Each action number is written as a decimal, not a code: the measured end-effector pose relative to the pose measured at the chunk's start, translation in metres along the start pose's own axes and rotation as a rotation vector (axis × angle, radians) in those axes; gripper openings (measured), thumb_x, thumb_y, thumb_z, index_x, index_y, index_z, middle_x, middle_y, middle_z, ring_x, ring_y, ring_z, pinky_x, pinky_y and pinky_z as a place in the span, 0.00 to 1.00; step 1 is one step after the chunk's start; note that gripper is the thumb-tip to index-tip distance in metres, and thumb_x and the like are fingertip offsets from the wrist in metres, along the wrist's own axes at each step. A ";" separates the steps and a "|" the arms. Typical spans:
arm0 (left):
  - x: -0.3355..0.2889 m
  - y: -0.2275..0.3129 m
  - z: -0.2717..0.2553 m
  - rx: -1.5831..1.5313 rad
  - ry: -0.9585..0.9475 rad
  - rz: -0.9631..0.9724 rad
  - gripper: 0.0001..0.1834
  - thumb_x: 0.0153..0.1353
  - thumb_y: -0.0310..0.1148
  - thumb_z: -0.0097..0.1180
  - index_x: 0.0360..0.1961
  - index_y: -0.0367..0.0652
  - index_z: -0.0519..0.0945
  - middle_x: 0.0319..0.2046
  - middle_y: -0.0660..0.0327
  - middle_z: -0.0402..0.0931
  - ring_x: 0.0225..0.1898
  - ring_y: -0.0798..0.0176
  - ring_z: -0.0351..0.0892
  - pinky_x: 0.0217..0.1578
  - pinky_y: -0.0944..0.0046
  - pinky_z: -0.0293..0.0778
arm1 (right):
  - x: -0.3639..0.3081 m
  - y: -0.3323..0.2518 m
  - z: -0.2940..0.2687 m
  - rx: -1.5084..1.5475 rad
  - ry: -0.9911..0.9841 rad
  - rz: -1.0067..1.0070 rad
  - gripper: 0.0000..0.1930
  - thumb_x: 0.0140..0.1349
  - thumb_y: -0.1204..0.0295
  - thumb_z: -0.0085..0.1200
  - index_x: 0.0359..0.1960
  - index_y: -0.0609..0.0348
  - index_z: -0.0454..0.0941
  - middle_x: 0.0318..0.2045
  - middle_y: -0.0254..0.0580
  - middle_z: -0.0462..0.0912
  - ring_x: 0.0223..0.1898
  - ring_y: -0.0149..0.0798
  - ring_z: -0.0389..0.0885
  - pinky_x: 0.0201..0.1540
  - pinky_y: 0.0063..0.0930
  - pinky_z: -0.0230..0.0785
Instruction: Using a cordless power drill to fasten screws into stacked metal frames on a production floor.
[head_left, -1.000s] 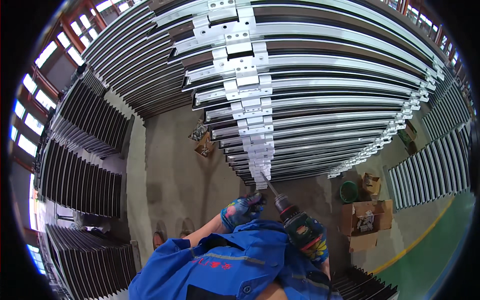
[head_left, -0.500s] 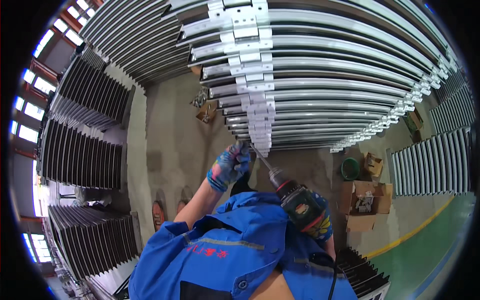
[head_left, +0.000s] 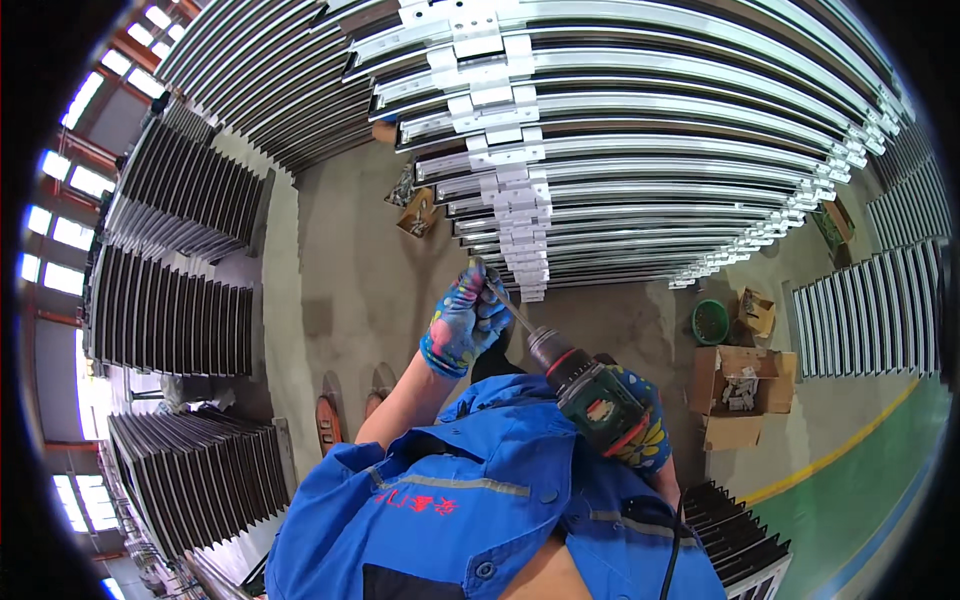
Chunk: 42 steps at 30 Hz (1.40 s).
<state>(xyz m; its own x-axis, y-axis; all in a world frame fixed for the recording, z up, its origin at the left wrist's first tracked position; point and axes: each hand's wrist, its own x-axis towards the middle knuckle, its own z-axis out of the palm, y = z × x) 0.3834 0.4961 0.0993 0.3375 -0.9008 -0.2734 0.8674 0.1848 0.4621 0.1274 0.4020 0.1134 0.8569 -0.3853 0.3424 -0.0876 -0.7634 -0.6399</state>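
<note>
My right hand (head_left: 648, 432), in a patterned work glove, grips a green and red power drill (head_left: 592, 394) held in front of my blue jacket. Its long bit (head_left: 510, 306) points up and left. My left hand (head_left: 464, 318), in the same kind of glove, is closed around the tip of the bit. Just above the hands is a stack of long metal rails (head_left: 690, 190) with white brackets (head_left: 520, 230) running down its middle.
Racks of dark ribbed panels (head_left: 175, 310) stand at the left, more pale panels (head_left: 870, 310) at the right. Open cardboard boxes with small parts (head_left: 738, 392), a green bucket (head_left: 711, 321) and another box (head_left: 418, 212) lie on the concrete floor. A yellow line (head_left: 830, 455) edges green flooring.
The view has shifted so the rail stack sits higher. My left hand rose from beside the drill to the tip of the bit; the drill has tilted with it.
</note>
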 end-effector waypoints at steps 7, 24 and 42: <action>-0.005 0.019 0.017 0.310 0.101 0.049 0.14 0.57 0.44 0.55 0.21 0.49 0.69 0.15 0.72 0.61 0.13 0.76 0.54 0.12 0.75 0.52 | 0.009 -0.013 -0.006 0.381 -0.057 0.232 0.16 0.45 0.66 0.56 0.38 0.54 0.74 0.33 0.38 0.76 0.37 0.40 0.76 0.36 0.30 0.69; 0.059 0.094 0.112 0.246 -0.200 0.108 0.15 0.58 0.47 0.53 0.29 0.46 0.73 0.16 0.71 0.64 0.13 0.79 0.56 0.12 0.78 0.53 | 0.091 -0.044 0.002 0.023 0.294 0.097 0.14 0.44 0.65 0.57 0.33 0.55 0.76 0.32 0.39 0.78 0.32 0.44 0.77 0.35 0.35 0.69; 0.054 0.106 -0.020 0.101 0.075 -0.435 0.14 0.59 0.48 0.51 0.29 0.49 0.71 0.17 0.73 0.60 0.13 0.77 0.52 0.10 0.77 0.49 | 0.183 -0.030 0.023 0.654 0.553 0.375 0.18 0.52 0.73 0.56 0.47 0.55 0.73 0.42 0.38 0.77 0.42 0.38 0.76 0.46 0.32 0.68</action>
<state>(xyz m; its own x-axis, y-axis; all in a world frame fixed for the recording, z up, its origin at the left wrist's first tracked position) 0.5011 0.4749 0.1165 -0.0219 -0.8543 -0.5194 0.8956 -0.2477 0.3696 0.2983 0.3667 0.1795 0.4526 -0.8675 0.2064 0.1380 -0.1605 -0.9773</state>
